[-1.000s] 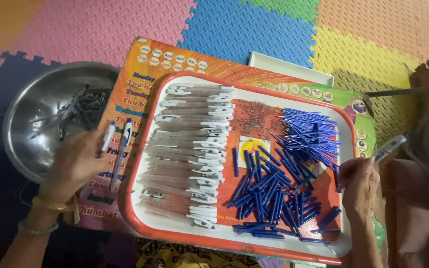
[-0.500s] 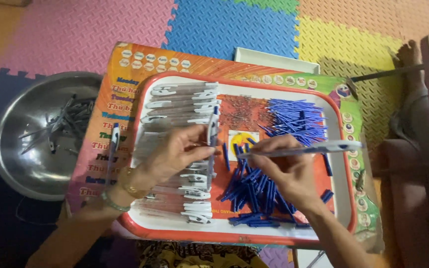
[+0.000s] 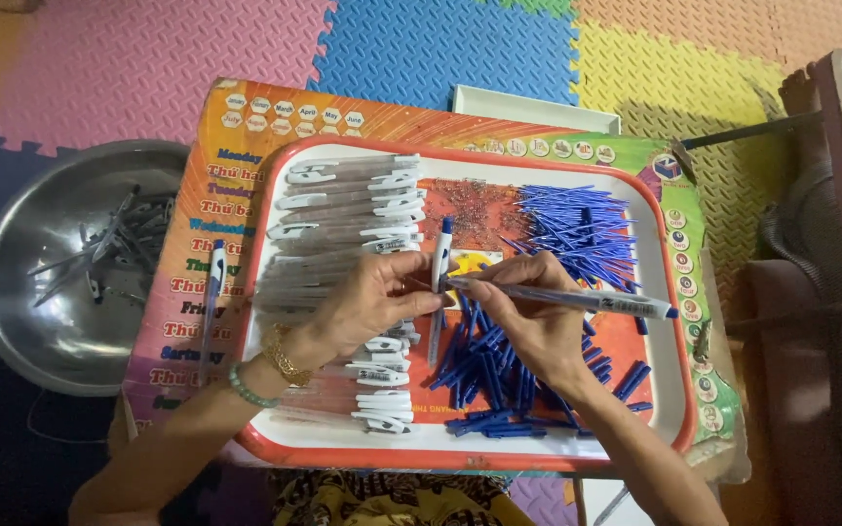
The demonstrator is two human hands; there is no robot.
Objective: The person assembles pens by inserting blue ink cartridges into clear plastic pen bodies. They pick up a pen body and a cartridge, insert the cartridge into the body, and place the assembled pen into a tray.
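Over the red-rimmed tray point(image 3: 275, 443), the person's two hands have come together at its centre, where a second ago they rested at its opposite edges. The right hand point(image 3: 528, 312) is closed around a clear pen barrel point(image 3: 577, 297) that points out toward 3 o'clock. The left hand point(image 3: 372, 302) pinches at the barrel's near tip; what its fingers hold there is too small to tell. Just at 12 o'clock from the meeting fingertips a white pen with a blue cap point(image 3: 439, 282) stands nearly on end. The work has gone from reaching to fitting parts at mid-tray.

At 9 o'clock on the tray lie rows of clear barrels with white clips point(image 3: 343, 209); at 3 o'clock, a heap of blue refills point(image 3: 577, 229). One finished pen point(image 3: 212, 292) rests on the colourful board point(image 3: 246, 117) under the tray. Farther out at 9 o'clock, a steel bowl point(image 3: 21, 292) holds grey parts.
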